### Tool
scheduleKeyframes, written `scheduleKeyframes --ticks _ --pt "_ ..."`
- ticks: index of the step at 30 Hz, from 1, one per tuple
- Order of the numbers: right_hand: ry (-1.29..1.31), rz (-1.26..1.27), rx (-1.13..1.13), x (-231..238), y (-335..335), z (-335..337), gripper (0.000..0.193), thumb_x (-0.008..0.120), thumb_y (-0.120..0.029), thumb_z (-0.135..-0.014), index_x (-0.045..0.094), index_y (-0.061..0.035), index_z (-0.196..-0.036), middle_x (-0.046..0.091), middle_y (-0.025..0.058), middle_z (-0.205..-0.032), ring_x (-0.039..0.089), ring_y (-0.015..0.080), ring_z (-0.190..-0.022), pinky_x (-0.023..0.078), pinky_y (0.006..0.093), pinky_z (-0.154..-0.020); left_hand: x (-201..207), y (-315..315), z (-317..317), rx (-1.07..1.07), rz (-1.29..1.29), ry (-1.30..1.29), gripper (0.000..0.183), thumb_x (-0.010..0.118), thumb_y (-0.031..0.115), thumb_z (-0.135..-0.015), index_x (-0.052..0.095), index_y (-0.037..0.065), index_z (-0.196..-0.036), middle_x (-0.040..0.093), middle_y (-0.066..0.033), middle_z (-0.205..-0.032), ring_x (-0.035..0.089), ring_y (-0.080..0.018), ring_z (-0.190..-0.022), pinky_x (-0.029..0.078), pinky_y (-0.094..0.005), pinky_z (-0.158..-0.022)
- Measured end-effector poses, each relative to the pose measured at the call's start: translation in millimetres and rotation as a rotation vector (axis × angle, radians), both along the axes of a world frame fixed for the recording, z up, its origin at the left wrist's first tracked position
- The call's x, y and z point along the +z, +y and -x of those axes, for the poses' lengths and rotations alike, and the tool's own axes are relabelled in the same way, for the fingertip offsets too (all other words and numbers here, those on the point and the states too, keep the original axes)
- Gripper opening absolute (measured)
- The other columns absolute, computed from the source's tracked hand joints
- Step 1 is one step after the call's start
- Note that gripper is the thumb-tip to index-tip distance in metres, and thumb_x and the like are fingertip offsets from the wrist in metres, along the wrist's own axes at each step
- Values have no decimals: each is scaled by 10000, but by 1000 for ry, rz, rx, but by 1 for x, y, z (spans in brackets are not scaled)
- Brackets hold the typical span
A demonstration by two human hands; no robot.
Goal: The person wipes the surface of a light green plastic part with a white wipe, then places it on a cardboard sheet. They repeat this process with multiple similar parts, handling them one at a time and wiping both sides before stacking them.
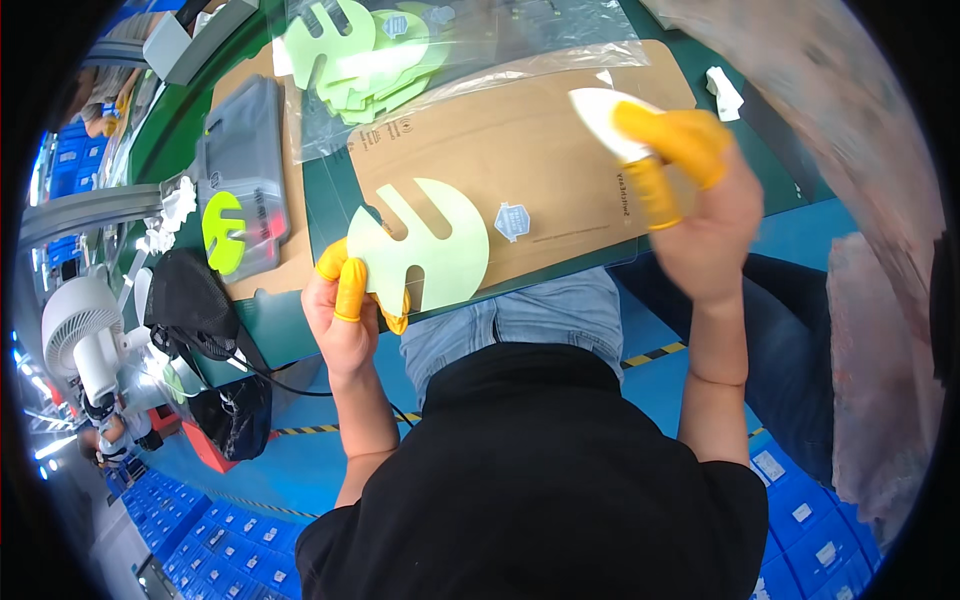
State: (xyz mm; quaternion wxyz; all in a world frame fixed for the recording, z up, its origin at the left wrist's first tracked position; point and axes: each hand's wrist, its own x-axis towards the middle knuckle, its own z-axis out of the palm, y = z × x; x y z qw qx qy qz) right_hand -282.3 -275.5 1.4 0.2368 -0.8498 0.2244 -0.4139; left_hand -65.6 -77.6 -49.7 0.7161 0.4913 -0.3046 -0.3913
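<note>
My left hand (345, 305), in yellow finger cots, pinches the lower left edge of a pale green round sheet (450, 240) with long slots cut into it. The sheet is tilted above the front edge of a brown cardboard piece (560, 130). Raised to the right, my right hand (700, 200) also wears yellow finger cots, and its thumb and fingers close on a white pointed piece (605, 120), blurred, of a kind I cannot make out. Between the hands a small pale blue shield-shaped label (512, 222) lies on the cardboard.
Several similar pale green sheets (375, 80) lie stacked on a clear plastic bag (500, 45) at the back. Left of them is a grey translucent case (243, 160) with a bright green slotted piece (223, 233). A white fan (80, 320) and black bag (190, 300) sit farther left; crumpled white paper (724, 94) lies right.
</note>
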Motion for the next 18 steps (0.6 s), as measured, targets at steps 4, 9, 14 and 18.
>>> scheduleKeyframes --ticks 4,9,14,18 --pt "227 324 108 -4 25 -28 221 603 15 -626 600 43 -846 559 157 -929 538 288 -821 443 341 -730 -2 6 1 -14 -14 -35 291 467 92 -868 463 -84 -1099 565 -117 -965 569 -140 -813 451 -236 -702" --pt "422 451 -50 -12 15 -31 100 583 -63 -612 564 -10 -695 523 90 -826 505 237 -730 415 323 -612 1 13 5 89 -19 -143 273 463 72 -868 473 -94 -1085 565 -91 -900 540 -102 -743 420 -199 -631" --pt "487 367 -2 -12 28 -32 124 569 -25 -633 580 31 -744 545 128 -906 506 269 -774 429 353 -656 5 11 12 72 -6 -164 275 465 65 -866 470 -96 -1089 564 -95 -904 539 -107 -745 415 -202 -639" --pt "302 499 39 -19 31 -48 77 570 -76 -591 543 -24 -641 479 93 -725 505 232 -728 422 319 -592 2 15 9 71 20 -199 297 469 90 -869 460 -93 -1102 563 -123 -968 560 -145 -835 430 -236 -732"
